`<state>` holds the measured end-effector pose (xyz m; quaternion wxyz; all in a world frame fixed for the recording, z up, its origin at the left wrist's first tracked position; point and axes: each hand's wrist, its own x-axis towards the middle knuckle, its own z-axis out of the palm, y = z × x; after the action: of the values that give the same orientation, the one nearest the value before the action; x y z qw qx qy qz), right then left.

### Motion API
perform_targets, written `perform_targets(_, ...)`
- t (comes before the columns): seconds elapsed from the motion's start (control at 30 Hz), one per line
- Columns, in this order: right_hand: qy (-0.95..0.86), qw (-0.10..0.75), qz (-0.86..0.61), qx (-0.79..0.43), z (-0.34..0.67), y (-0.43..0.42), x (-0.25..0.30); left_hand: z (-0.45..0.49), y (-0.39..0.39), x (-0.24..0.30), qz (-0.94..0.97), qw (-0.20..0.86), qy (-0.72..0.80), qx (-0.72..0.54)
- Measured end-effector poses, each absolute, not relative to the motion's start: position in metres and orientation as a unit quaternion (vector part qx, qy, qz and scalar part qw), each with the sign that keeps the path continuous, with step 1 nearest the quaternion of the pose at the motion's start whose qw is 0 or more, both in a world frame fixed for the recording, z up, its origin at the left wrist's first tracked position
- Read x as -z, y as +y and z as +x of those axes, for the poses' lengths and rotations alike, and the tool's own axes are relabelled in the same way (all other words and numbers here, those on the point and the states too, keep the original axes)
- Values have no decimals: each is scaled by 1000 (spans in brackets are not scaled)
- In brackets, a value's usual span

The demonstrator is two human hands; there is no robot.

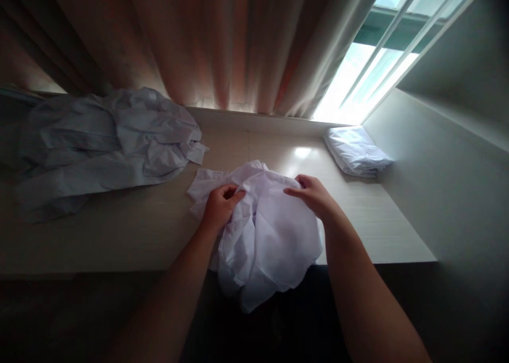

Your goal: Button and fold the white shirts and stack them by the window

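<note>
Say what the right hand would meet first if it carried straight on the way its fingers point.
The right hand points left across the crumpled white cloth; likely first the cloth's raised folds, then the left hand.

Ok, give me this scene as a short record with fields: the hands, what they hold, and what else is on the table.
left hand: gripping the white cloth at its top edge
right hand: fingers on the same cloth, top right
white cloth: crumpled, partly hanging over the front edge of the table
crumpled pile: far left on the table
folded cloth: far right, near the window
curtain: behind the table
</note>
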<state>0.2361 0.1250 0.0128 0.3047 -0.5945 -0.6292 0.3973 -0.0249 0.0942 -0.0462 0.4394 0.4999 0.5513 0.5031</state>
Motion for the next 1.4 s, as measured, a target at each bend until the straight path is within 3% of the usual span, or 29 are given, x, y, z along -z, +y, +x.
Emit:
perform_targets(0.1,-564,340,-552,-511,212,109,-26,-26,87,39,488,407,564,-527)
perform_targets(0.23,-526,348,-453,-630,177,87,-30,-26,81,34,457,504,535,-501)
perform_targets(0.63,-632,408,-499,-429,145,78,2,-20,74,28,397,626,419,-524)
perform_targets(1.0,-624,475,-516,-343,143,74,0,-19,70,29,400,664,369,-513)
perform_targets(1.4,-586,446,-475,-481,150,75,-6,-21,70,29,389,651,384,-526)
